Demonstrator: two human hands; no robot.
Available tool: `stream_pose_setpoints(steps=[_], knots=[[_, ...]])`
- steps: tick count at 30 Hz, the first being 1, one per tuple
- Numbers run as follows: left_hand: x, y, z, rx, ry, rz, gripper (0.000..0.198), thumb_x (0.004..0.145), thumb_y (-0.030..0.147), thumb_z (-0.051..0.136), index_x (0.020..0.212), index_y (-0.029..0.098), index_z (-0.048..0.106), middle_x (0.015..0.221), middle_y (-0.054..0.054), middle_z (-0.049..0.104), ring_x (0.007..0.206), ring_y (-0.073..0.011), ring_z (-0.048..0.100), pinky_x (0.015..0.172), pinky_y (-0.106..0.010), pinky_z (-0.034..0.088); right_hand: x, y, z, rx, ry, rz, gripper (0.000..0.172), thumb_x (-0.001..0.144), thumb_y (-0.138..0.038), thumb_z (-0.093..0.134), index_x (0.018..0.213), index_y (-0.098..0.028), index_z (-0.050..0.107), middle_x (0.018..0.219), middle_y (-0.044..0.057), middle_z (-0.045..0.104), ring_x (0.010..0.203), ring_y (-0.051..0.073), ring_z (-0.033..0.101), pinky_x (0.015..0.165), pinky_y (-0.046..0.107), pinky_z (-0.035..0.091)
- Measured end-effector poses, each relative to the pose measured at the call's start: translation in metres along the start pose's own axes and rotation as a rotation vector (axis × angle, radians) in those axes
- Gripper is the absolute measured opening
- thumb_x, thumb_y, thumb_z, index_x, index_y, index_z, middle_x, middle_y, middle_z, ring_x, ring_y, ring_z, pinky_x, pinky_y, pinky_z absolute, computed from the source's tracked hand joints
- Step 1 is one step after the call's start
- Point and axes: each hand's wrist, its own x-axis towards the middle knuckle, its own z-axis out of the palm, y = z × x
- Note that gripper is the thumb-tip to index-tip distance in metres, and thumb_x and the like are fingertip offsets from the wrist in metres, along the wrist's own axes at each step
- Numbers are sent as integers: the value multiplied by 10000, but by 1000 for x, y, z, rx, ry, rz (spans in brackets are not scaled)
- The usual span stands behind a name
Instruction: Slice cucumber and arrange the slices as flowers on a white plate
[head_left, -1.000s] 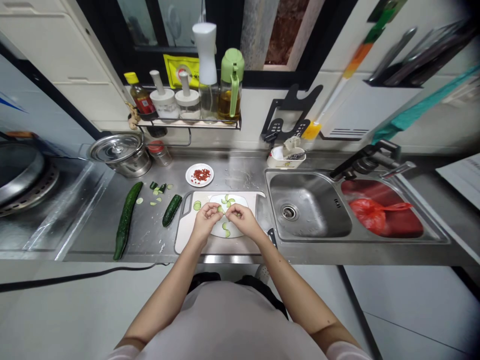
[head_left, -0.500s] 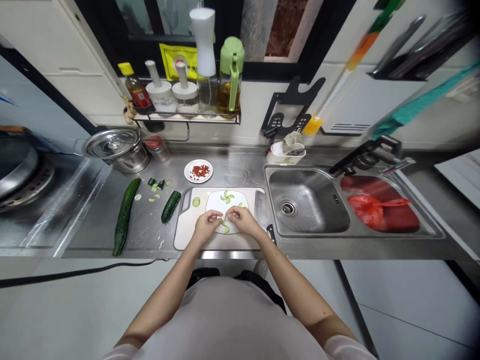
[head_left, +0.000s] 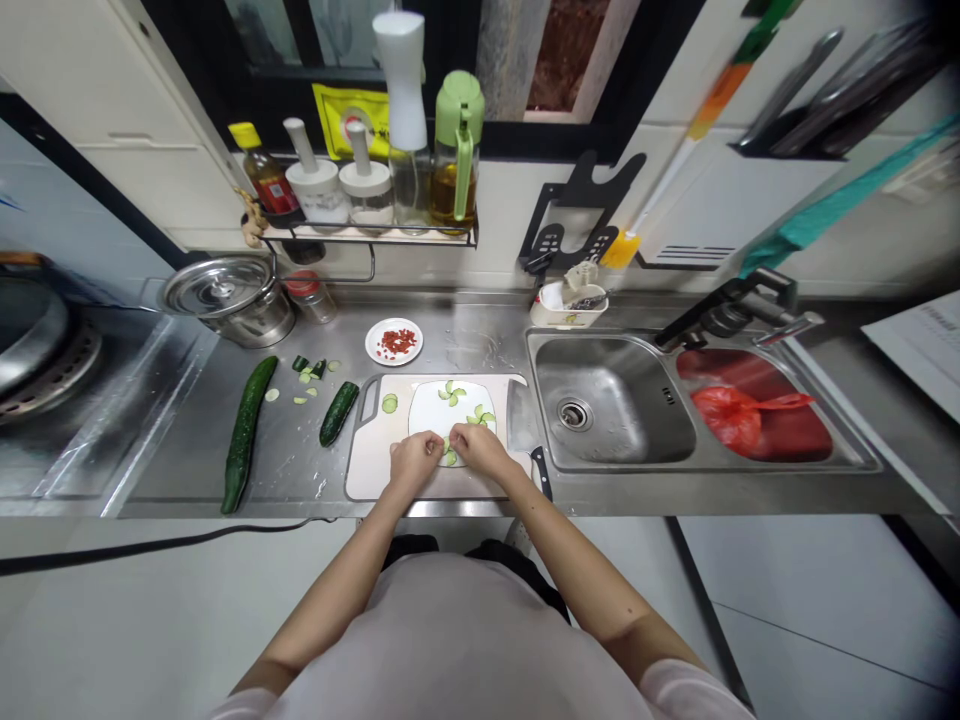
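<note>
A white plate [head_left: 424, 400] lies on the pale cutting board [head_left: 375, 468], with thin cucumber slices [head_left: 451, 393] fanned out at its top and more at its right side. Over the near part of the plate, my left hand [head_left: 417, 460] is closed in a pinch; what its fingertips hold is too small to make out. Opposite it, my right hand [head_left: 478, 448] pinches at a cucumber slice [head_left: 448, 444] near the plate's front edge. A few stacked slices [head_left: 389, 403] rest on the board left of the plate. A knife [head_left: 540, 470] lies along the board's right side.
Left of the board lie a cut cucumber [head_left: 339, 413], a whole cucumber [head_left: 248, 435] and small cucumber pieces [head_left: 318, 369]. Behind the board sits a small dish [head_left: 371, 345] of red bits. A double sink [head_left: 622, 400] is on the right, a lidded pot [head_left: 255, 312] back left.
Both hands have shifted slightly down toward the plate's near edge, and the slices on the plate's right side show more fully. The whole view has drifted slightly.
</note>
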Motion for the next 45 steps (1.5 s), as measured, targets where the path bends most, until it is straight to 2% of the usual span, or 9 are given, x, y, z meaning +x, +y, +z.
stream_pose_setpoints(steps=[5,14,21,29,35,45], knots=[[1,2,1,83,-21,-3,189,856,312,529,850,259,710,854,6,721,844,-184,636,838,-324,361,1,-1,1,-104,-44,-5,200,895,-169,475,941,-177,670,947,58,684,884,159,569,700,226,329],[1,5,4,203,-5,8,199,869,295,498,883,244,689,966,-34,697,945,-219,610,814,-345,353,2,-4,2,-193,-83,15,232,930,-176,427,958,-180,657,976,67,670,849,152,570,654,230,321],[3,-2,10,207,31,27,173,855,297,538,951,256,676,1012,-39,653,965,-211,597,811,-330,372,2,-6,4,-288,-83,28,214,929,-211,453,1012,-186,649,1069,94,640,952,185,556,739,254,364],[4,-2,6,152,25,32,170,871,336,541,927,248,675,978,-31,649,932,-191,593,813,-307,372,-4,-7,-5,-308,-41,61,206,956,-260,445,1010,-188,630,1082,97,631,968,194,564,748,258,384],[8,3,4,184,-7,3,201,863,414,568,885,240,667,968,-37,650,935,-207,591,818,-323,367,-7,-8,-5,-326,-84,132,160,930,-281,525,1004,-185,630,1067,117,645,1007,227,579,772,288,410],[11,3,7,221,-4,-1,177,846,408,592,865,243,656,955,-31,635,942,-216,585,830,-343,355,-3,-5,-7,-346,-82,142,168,914,-297,564,1008,-180,640,1041,113,656,1020,217,575,803,284,420]])
